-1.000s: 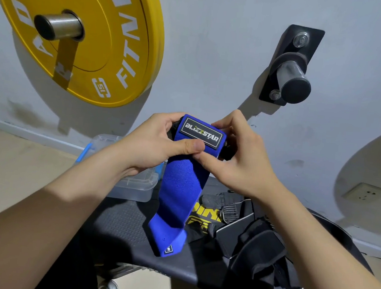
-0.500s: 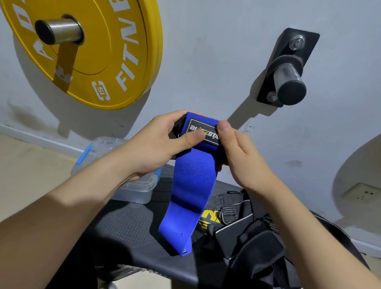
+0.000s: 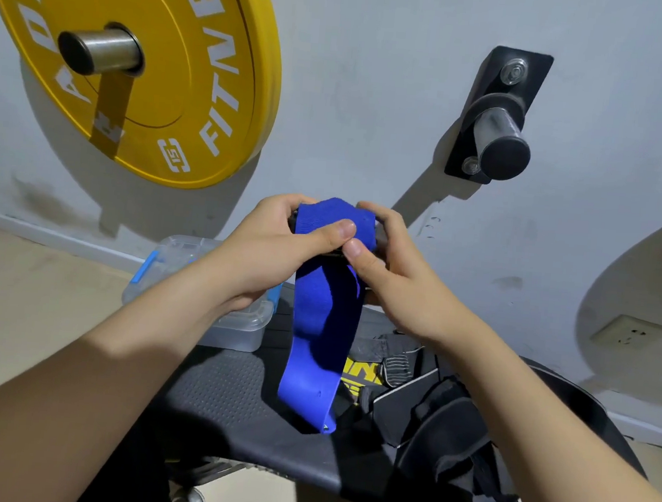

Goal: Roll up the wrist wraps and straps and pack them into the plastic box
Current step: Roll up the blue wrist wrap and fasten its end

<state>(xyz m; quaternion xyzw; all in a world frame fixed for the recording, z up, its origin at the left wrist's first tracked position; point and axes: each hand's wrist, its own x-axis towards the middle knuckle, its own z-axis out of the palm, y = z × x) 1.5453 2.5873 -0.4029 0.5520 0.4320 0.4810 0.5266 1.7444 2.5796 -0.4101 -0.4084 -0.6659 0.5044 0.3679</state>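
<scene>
A blue wrist wrap (image 3: 320, 330) is held up in front of the wall, its top end rolled between both hands and its tail hanging down to the bench. My left hand (image 3: 269, 251) grips the roll from the left, thumb pressed across its front. From the right, my right hand (image 3: 395, 272) pinches the roll, thumb tip beside the left thumb. The clear plastic box (image 3: 230, 328) with blue latches sits behind my left wrist on the bench end. More black and yellow straps (image 3: 402, 381) lie heaped under my right forearm.
A black padded bench (image 3: 228, 402) carries the box and straps. On the wall hang a yellow weight plate (image 3: 200, 79) on a peg at the upper left and a bare black peg (image 3: 495, 133) at the upper right. A wall socket (image 3: 626, 334) sits at right.
The roll has turned further: the label that faced me is now wound under, and the hanging blue tail is shorter. Both hands stay at the roll.
</scene>
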